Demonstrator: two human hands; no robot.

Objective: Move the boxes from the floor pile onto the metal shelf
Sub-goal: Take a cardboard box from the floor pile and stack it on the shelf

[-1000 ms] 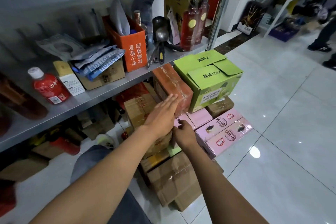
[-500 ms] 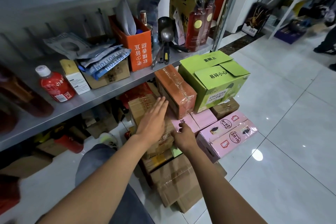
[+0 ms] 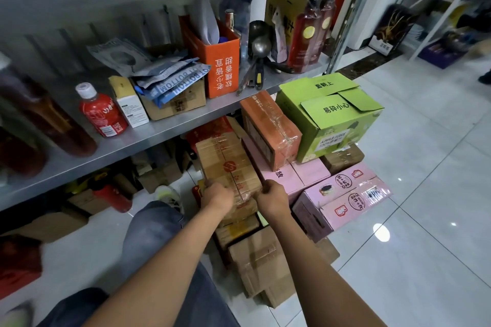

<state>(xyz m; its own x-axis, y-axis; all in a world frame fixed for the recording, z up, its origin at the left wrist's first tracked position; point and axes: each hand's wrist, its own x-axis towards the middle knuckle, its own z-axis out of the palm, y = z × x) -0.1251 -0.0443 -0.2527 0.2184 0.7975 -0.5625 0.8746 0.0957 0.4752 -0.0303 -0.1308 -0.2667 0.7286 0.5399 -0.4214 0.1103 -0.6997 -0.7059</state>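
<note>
A pile of boxes stands on the tiled floor in front of the metal shelf (image 3: pixel 170 133). On top of the pile's left side lies a taped brown cardboard box (image 3: pixel 225 164). My left hand (image 3: pixel 216 198) grips its near left corner and my right hand (image 3: pixel 272 199) grips its near right corner, fingers curled over the edge. Beside it lie an orange-brown wrapped box (image 3: pixel 271 127), a green carton (image 3: pixel 329 117) and pink boxes (image 3: pixel 342 199). More brown boxes (image 3: pixel 260 260) sit lower, near my knee.
The shelf board holds a red bottle (image 3: pixel 102 114), a small white box (image 3: pixel 130 105), a carton with blue packets (image 3: pixel 172 93), an orange box (image 3: pixel 218 61), ladles and tall bottles. Cartons lie under the shelf. Open tiled floor (image 3: pixel 411 220) stretches right.
My left hand came off the orange-brown box and drew back to the brown box's near left corner. My right hand moved onto its near right corner. Both hands went from flat to curled.
</note>
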